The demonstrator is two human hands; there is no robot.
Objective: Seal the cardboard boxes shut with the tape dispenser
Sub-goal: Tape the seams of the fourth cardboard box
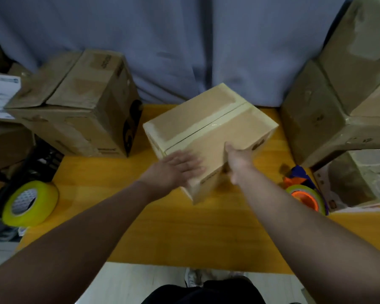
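Left hand (181, 166) lies flat on top of the taped cardboard box (208, 128), fingers straight. Right hand (238, 163) grips its near edge. Flaps shut, so contents are hidden.

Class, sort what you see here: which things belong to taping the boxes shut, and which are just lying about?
In the job: cardboard box, taped along its seam; left hand flat on it; right hand gripping its edge; tape dispenser; open-flapped box, perhaps next.
Lying about: yellow tape roll; black crate; stacked boxes at right.

The yellow table (162, 227) bears a taped box (206, 119), tape roll (46, 200), tape dispenser (305, 196)
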